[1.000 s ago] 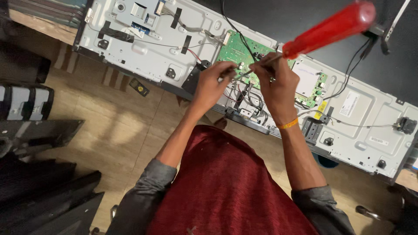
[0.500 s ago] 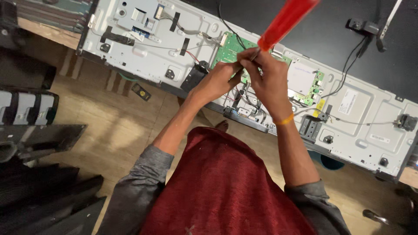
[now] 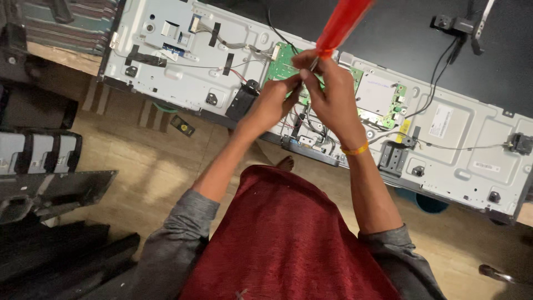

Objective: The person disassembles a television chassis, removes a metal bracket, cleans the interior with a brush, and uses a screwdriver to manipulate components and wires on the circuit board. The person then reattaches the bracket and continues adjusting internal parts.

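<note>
My right hand [image 3: 333,94] grips a screwdriver with a red handle [image 3: 341,22], its metal shaft held between the fingers. My left hand [image 3: 275,100] meets it at the shaft, fingertips pinching near the tip; what they pinch is too small to tell. Both hands hover over a green circuit board [image 3: 280,64] mounted on the grey metal back of an opened flat-screen television [image 3: 183,66]. A second green board [image 3: 383,100] lies to the right. An orange band [image 3: 355,149] circles my right wrist.
The television back leans along a wooden floor [image 3: 127,166]. Black cables [image 3: 438,83] run across the panel. A small black part [image 3: 182,125] lies on the floor. Dark flat panels [image 3: 50,189] are stacked at the left. A red cloth [image 3: 283,239] covers my lap.
The red screwdriver handle has swung from pointing right to more upright. Both hands have drawn closer together over the green board, and the view has shifted slightly.
</note>
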